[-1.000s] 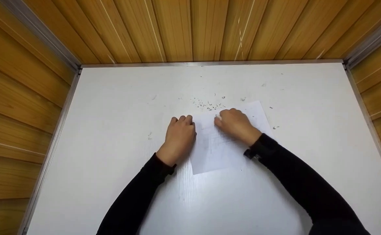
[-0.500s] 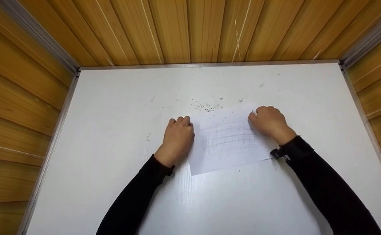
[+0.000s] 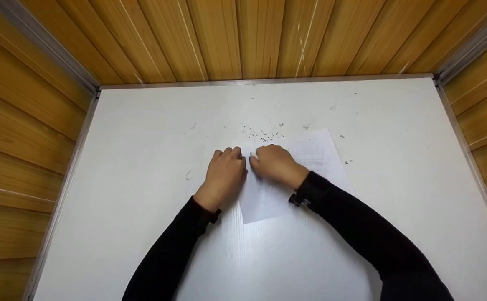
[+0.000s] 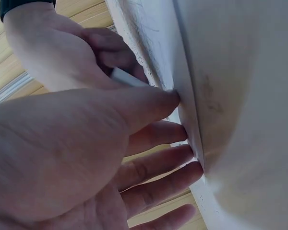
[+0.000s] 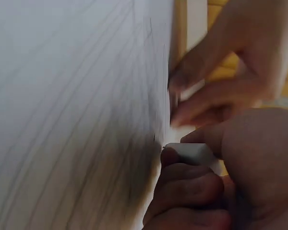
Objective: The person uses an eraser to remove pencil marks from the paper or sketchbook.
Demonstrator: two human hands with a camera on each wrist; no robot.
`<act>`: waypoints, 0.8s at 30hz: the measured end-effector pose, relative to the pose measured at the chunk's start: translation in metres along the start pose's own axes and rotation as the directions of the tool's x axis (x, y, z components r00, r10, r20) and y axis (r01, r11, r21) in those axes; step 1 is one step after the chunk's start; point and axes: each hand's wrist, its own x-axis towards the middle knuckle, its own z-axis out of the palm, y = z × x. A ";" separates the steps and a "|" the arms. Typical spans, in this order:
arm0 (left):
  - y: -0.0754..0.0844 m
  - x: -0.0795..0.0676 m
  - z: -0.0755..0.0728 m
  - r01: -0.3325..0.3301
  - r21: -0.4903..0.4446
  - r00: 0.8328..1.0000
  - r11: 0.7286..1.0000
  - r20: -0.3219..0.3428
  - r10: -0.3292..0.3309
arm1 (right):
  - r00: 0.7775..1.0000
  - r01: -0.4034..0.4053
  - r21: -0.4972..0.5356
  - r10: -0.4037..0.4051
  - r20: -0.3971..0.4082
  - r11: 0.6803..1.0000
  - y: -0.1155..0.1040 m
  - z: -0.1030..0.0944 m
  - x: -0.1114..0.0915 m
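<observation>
The white eraser [image 5: 194, 152] is pinched between the thumb and curled fingers of the right hand [image 3: 276, 165], one end against the paper sheet [image 3: 263, 211] near its left edge. How its full length lies is hidden by the grip. The left hand [image 3: 223, 173] is just beside it — thumb and spread, nearly straight fingers resting their tips along that edge. The sheet's long axis runs left to right, the right end slightly farther from the person, so the visible pencil lines [image 3: 312, 161] spread mostly rightward, away from the left hand.
</observation>
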 end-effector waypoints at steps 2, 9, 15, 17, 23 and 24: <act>0.000 0.000 0.000 0.001 -0.014 1.000 1.000 0.007 -0.001 | 1.000 0.009 -0.029 -0.009 -0.014 1.000 -0.008 0.004 0.005; 0.001 0.000 0.000 0.006 0.004 0.999 1.000 0.035 -0.006 | 0.998 -0.053 0.012 0.054 -0.045 0.998 0.033 -0.014 -0.003; 0.001 0.001 -0.003 0.009 0.025 0.999 1.000 0.049 -0.010 | 0.980 -0.180 0.047 0.183 -0.074 0.983 0.114 -0.047 -0.032; 0.001 0.001 -0.003 0.017 0.030 0.999 0.999 0.045 -0.018 | 0.975 -0.203 0.027 0.204 -0.085 0.979 0.132 -0.056 -0.040; 0.003 -0.001 -0.001 0.014 0.035 1.000 0.999 0.010 -0.014 | 0.969 -0.223 0.002 0.222 -0.111 0.975 0.142 -0.060 -0.052; 0.003 -0.001 -0.001 0.009 0.033 1.000 0.999 0.004 -0.009 | 0.969 -0.217 0.007 0.217 -0.116 0.976 0.138 -0.059 -0.052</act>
